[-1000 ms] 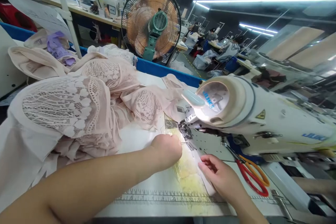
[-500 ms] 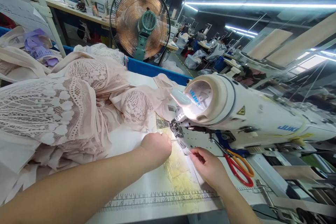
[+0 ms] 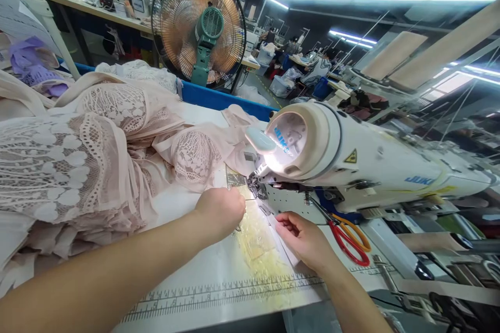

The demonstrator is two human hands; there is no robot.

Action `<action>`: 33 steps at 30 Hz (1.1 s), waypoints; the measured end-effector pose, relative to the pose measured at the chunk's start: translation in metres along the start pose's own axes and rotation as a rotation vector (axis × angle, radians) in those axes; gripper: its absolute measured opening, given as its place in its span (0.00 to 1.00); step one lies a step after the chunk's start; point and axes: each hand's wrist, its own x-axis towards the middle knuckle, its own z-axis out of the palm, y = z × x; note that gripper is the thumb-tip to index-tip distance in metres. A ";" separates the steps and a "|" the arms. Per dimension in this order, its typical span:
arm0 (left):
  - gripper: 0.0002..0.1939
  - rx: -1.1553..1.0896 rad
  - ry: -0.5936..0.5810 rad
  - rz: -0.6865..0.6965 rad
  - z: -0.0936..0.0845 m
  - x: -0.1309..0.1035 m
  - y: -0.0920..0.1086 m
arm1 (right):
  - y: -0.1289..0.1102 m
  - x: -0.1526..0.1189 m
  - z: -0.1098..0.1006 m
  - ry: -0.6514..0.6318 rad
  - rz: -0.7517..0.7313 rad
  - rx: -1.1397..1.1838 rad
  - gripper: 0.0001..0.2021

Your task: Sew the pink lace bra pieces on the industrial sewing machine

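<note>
My left hand (image 3: 222,209) is closed in a fist just left of the presser foot (image 3: 255,184) of a white JUKI sewing machine (image 3: 351,161). What its fingers hold is hidden; a small dark curved bit shows below them. To the right, my right hand (image 3: 302,239) is closed, thumb and forefinger together at the edge of a pale fabric strip (image 3: 287,254) that runs up to the foot. Beyond the foot lies a pale pink lace bra (image 3: 195,158), its band reaching toward the needle area. Yellowed tape (image 3: 255,242) covers the table between my hands.
A heap of pale pink lace bras (image 3: 78,166) fills the left side. Scissors (image 3: 349,242) with red and orange handles lie right of my right hand. A printed ruler (image 3: 219,294) runs along the table's front edge. A large fan (image 3: 211,26) stands behind a blue edge.
The whole view has shifted slightly, moving things left and up in the picture. Both hands stay close to the presser foot; the right thumb and forefinger have shifted a little at the strip.
</note>
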 end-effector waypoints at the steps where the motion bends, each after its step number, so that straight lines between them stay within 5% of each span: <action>1: 0.12 0.005 -0.008 0.009 0.001 0.001 0.001 | -0.001 0.000 0.000 0.001 0.002 0.004 0.12; 18: 0.16 0.046 -0.027 0.003 0.011 0.006 0.007 | 0.006 -0.005 -0.007 -0.178 -0.017 -0.021 0.11; 33: 0.18 0.032 -0.064 -0.002 0.007 0.002 0.019 | 0.013 -0.002 -0.003 -0.193 -0.033 -0.076 0.16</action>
